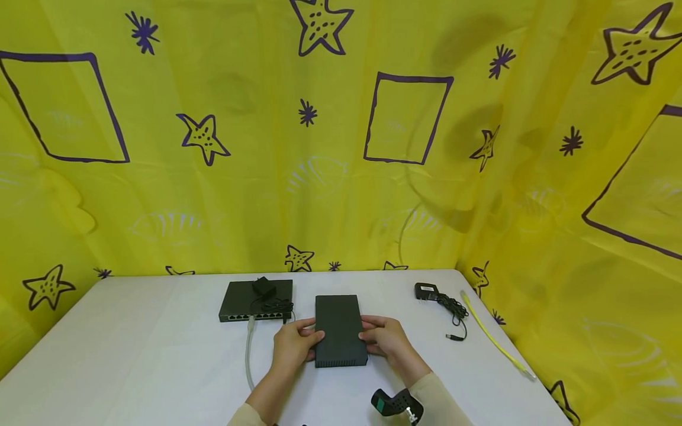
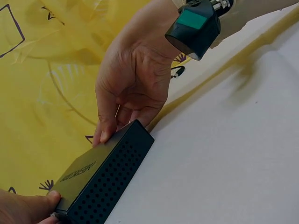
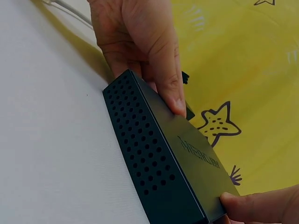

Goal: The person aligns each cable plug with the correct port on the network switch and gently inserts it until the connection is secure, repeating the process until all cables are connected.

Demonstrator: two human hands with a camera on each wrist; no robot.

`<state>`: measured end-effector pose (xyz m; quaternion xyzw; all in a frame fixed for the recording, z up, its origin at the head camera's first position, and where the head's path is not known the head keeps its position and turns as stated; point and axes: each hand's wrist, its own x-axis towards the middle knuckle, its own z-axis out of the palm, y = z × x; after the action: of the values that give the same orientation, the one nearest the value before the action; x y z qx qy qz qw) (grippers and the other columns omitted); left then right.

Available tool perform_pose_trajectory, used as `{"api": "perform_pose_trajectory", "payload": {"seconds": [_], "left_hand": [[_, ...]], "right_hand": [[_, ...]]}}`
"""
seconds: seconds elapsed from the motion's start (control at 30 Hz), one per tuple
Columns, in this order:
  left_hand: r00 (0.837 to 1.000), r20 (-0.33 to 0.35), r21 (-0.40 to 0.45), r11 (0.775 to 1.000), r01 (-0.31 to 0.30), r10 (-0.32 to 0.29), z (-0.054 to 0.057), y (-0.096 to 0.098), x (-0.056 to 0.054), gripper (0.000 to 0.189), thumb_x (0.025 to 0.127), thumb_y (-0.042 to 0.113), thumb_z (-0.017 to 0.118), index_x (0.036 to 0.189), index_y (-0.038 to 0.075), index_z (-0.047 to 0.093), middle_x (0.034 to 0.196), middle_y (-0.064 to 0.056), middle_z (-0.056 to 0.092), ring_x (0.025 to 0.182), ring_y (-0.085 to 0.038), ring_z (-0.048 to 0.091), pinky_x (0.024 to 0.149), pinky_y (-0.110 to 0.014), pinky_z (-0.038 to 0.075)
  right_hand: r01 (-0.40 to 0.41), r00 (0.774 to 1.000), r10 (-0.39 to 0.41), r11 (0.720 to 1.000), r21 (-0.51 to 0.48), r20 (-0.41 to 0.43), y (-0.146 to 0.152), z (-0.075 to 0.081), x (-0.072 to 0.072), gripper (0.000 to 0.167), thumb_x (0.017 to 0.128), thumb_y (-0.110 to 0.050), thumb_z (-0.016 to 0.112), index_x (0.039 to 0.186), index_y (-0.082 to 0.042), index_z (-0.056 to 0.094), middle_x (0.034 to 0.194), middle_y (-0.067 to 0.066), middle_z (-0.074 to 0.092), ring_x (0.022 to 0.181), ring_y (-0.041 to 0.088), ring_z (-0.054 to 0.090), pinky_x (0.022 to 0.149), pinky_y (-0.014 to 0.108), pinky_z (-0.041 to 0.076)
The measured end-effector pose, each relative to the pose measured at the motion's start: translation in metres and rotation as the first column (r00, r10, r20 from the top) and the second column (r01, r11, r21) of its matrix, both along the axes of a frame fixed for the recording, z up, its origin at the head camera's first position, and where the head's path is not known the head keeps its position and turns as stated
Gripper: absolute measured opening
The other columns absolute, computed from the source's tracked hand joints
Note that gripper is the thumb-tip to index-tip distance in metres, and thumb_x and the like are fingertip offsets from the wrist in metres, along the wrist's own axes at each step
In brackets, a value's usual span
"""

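A black network switch (image 1: 340, 331) with lettering on its top and rows of round vent holes (image 3: 135, 135) along one side is held at the table's middle. My left hand (image 1: 293, 346) grips its left end, the thumb lying on the top face. At the opposite end my right hand (image 1: 388, 338) pinches it the same way, thumb (image 3: 238, 205) above and fingers at the side and below. Both wrist views show the switch (image 2: 105, 175) between the two hands, close over the white table.
Behind on the left lies a second black switch (image 1: 234, 299), a black power adapter (image 1: 263, 287) on top and a grey cable (image 1: 248, 355) in its front. To the right are another power adapter (image 1: 426, 291) with coiled cord and a yellow cable (image 1: 492, 337) near the table edge.
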<state>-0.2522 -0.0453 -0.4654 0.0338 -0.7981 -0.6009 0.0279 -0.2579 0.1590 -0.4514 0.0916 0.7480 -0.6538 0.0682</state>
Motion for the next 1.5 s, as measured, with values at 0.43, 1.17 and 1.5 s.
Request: {"api": "perform_pose_trajectory", "payload": {"seconds": [0.43,1.17,1.5], "left_hand": [[0.998,-0.057,-0.163,0.986,0.027,-0.037,0.025,0.008,-0.015,0.035,0.082,0.007,0.077,0.113,-0.006,0.07,0.084,-0.01,0.07,0.064,-0.015,0.063,0.052,-0.025,0.055],[0.988,0.15,-0.525,0.844,0.107,-0.032,0.051,0.014,-0.098,0.036,0.074,0.022,0.087,0.103,0.004,0.077,0.106,-0.014,0.072,0.075,-0.024,0.066,0.066,-0.032,0.057],[0.988,0.154,-0.51,0.854,0.106,-0.031,0.044,0.017,-0.102,0.023,0.073,0.018,0.088,0.089,0.005,0.078,0.094,-0.01,0.072,0.073,-0.022,0.061,0.063,-0.03,0.054]], "right_hand": [[0.016,1.0,-0.016,1.0,-0.019,0.024,0.005,-0.001,-0.006,0.049,0.082,0.01,0.066,0.13,0.007,0.058,0.123,0.022,0.065,0.078,0.015,0.064,0.066,0.032,0.058],[-0.025,1.0,0.026,0.999,-0.036,0.017,-0.001,-0.003,0.0,0.049,0.083,0.007,0.066,0.131,0.007,0.057,0.121,0.02,0.066,0.08,0.014,0.064,0.071,0.033,0.058],[-0.013,1.0,0.013,0.999,-0.034,0.001,0.003,0.0,0.003,0.044,0.085,0.006,0.067,0.128,0.011,0.058,0.114,0.019,0.069,0.082,0.016,0.066,0.073,0.035,0.06]]}}
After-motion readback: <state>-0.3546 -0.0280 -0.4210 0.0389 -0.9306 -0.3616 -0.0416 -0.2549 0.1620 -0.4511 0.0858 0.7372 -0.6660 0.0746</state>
